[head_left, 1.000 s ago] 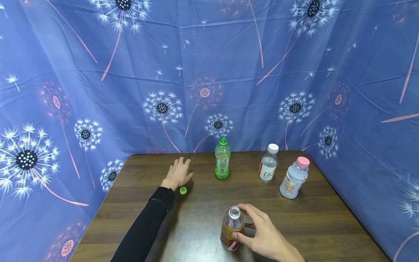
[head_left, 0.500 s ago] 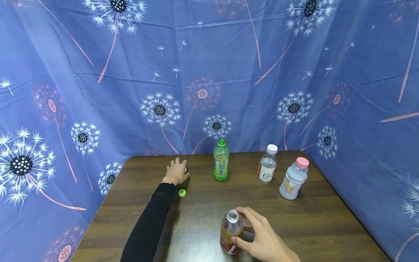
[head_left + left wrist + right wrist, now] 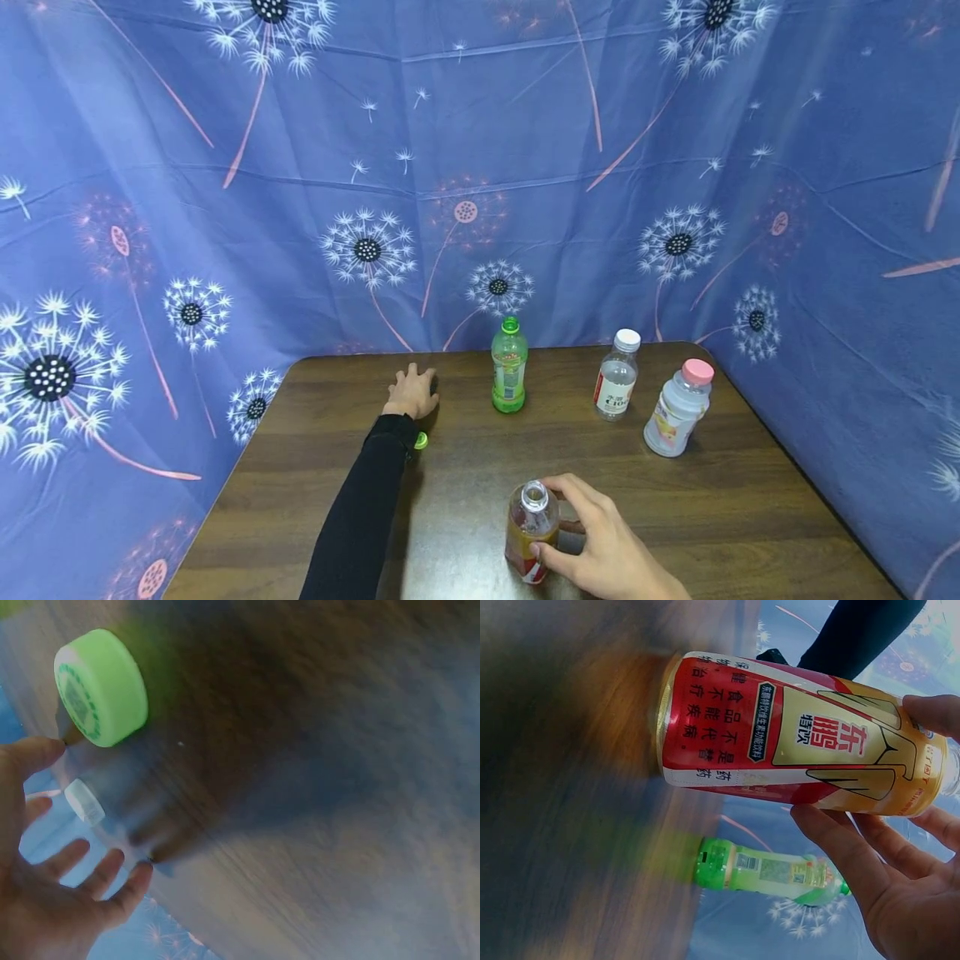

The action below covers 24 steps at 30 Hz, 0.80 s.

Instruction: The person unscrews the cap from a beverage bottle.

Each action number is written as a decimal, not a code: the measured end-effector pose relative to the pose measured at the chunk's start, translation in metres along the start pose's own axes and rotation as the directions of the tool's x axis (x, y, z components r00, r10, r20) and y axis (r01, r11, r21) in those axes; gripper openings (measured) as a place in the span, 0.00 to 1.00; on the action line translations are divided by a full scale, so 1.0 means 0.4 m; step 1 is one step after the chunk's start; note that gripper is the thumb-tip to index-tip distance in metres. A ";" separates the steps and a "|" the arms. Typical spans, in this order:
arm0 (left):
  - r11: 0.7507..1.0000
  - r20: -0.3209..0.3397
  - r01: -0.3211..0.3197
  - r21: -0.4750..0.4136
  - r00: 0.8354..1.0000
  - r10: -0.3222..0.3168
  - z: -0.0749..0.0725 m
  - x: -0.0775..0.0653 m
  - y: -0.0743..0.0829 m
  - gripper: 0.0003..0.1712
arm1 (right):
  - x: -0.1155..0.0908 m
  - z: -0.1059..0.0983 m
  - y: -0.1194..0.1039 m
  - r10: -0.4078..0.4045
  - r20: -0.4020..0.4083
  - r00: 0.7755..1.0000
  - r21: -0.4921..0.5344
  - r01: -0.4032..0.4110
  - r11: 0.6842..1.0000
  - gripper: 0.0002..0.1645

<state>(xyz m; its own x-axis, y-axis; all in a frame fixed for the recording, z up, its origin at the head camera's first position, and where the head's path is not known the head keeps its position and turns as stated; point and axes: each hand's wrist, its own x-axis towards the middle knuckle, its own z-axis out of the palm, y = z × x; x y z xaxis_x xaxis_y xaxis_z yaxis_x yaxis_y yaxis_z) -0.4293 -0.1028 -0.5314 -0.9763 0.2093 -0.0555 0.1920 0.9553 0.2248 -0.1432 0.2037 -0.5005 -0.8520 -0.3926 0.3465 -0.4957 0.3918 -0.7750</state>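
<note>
My right hand point(image 3: 603, 542) grips an uncapped drink bottle point(image 3: 529, 537) with a red and gold label, standing upright near the front of the table. Thumb and fingers are on opposite sides of it in the right wrist view. At the far left, my left hand point(image 3: 412, 395) reaches low over the table with its fingers spread. In the left wrist view a small white cap point(image 3: 84, 802) lies between the thumb and the loosely bent fingers, gripped by neither; the hand hides it in the head view. A green cap point(image 3: 422, 441) sits by the left cuff, partly covered by it.
A green bottle point(image 3: 509, 371) without a cap stands at the back middle. To the right are a clear bottle with a white cap point(image 3: 617, 379) and a pale bottle with a pink cap point(image 3: 678, 412). A blue dandelion-print cloth point(image 3: 570, 217) hangs behind the wooden table point(image 3: 697, 533).
My left hand has shifted slightly to the right, over the white cap that showed beside it half a second ago. Its cuff now overlaps the green cap. My right hand keeps hold of the bottle.
</note>
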 end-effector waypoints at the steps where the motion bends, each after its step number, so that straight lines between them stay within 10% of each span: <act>1: 1.000 -0.001 -0.009 -0.002 1.000 0.009 0.000 0.002 0.000 0.35 | 0.001 0.000 0.000 -0.007 0.000 1.000 0.008 0.007 1.000 0.35; 24: 0.999 -0.017 -0.035 -0.010 0.999 0.035 -0.003 0.002 -0.001 0.21 | 0.007 0.005 -0.012 0.022 -0.028 0.999 -0.016 -0.022 1.000 0.32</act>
<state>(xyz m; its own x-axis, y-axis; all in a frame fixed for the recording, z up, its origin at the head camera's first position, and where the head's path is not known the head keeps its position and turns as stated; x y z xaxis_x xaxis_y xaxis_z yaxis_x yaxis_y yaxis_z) -0.4303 -0.1031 -0.5303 -0.9706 0.2388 -0.0316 0.2248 0.9453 0.2365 -0.1430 0.1992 -0.4969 -0.8670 -0.3605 0.3439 -0.4791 0.4139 -0.7741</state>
